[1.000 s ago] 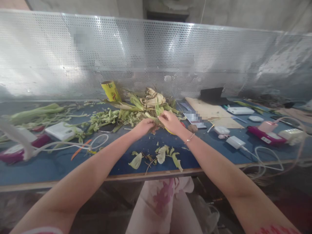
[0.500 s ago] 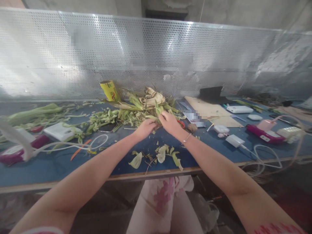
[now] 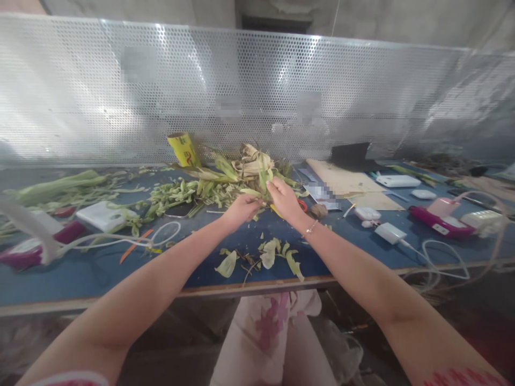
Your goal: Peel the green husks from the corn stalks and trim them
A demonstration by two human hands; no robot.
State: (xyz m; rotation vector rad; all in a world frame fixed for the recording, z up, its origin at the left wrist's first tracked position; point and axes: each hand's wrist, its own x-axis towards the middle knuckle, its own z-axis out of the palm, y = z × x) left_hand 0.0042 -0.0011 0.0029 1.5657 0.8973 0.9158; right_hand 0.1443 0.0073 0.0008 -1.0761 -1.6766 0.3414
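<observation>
Above the middle of the blue table, my right hand (image 3: 284, 199) pinches a pale green corn husk leaf (image 3: 264, 172) that stands up from its fingertips. Just to the left, my left hand (image 3: 242, 211) is closed, thumb against fingers, on a green husk strip (image 3: 251, 192) whose lower part the fingers hide. Beyond both hands lies a heap of green and dry tan corn husks (image 3: 252, 165). Left of the heap is a knotted or braided green bundle (image 3: 173, 197). Red-orange handles (image 3: 302, 205) of some tool show behind my right hand.
Torn husk scraps (image 3: 267, 256) lie by the front edge. A yellow tube (image 3: 184, 149) leans at the back before a perforated metal screen (image 3: 257, 96). Cardboard (image 3: 341, 177), a white charger (image 3: 390, 233) and a purple power strip (image 3: 440, 222) are right. Cables and a white box (image 3: 102, 215) are left.
My hands have drawn slightly apart. The husk leaf in my right hand now stands more upright and shows a broader pale face. A yellow piece has come into sight beneath that hand.
</observation>
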